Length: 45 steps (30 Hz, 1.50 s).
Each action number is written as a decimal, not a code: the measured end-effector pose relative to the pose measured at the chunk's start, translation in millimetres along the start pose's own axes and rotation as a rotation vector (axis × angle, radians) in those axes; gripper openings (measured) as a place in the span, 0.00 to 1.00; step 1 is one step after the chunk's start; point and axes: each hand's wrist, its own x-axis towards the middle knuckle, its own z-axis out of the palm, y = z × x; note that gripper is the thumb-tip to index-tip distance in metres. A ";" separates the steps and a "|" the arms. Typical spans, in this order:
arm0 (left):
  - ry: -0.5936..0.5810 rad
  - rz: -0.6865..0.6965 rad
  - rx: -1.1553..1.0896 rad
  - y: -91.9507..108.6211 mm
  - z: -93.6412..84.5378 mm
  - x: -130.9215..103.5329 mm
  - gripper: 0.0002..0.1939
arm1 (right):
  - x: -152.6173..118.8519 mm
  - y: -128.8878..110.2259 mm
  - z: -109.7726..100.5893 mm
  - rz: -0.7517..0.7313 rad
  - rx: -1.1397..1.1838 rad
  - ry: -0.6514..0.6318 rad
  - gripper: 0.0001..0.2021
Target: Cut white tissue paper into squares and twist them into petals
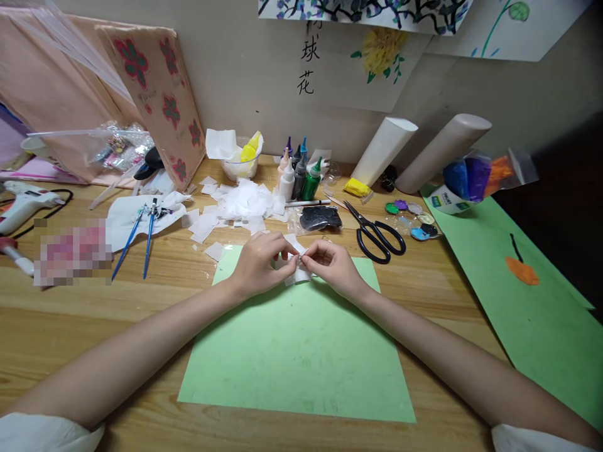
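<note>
My left hand (264, 263) and my right hand (332, 263) meet over the far edge of a green sheet (292, 351). Both are closed in a pinch, thumbs and forefingers almost touching. Between the fingertips is something small and whitish, most likely a bit of paper; its shape is too small to make out. White paper pieces (296, 276) lie just beneath and behind the fingertips. Beyond my left hand spreads a loose pile of white paper squares (245, 204).
Black-handled scissors (374, 232) and a packet of black clay (320, 218) lie behind my right hand. Paint bottles (299, 176) and a clear bowl (239, 166) stand farther back. At left are two blue brushes (149, 242) and a glue gun (23, 204); another green sheet (518, 326) is at right.
</note>
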 end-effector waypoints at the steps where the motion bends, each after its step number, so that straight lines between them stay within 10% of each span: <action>1: 0.000 0.000 0.000 0.0 -0.1 -0.2 0.04 | 0.0 0.4 -0.1 -0.002 -0.002 -0.007 0.08; 27: 0.081 0.103 0.156 1.1 1.6 -3.3 0.05 | -1.8 -3.2 0.9 -0.029 -0.058 -0.043 0.08; 34: 0.136 -0.066 0.039 3.6 -1.2 0.1 0.03 | -1.5 0.1 0.3 -0.022 -0.048 -0.004 0.09; 42: 0.491 -0.573 -0.097 -26.9 -2.3 9.7 0.03 | -0.7 -2.9 1.2 0.006 -0.041 0.060 0.11; 45: 0.482 -0.501 -0.089 -26.4 -4.0 9.9 0.07 | -0.4 -4.6 1.7 0.011 -0.006 0.069 0.11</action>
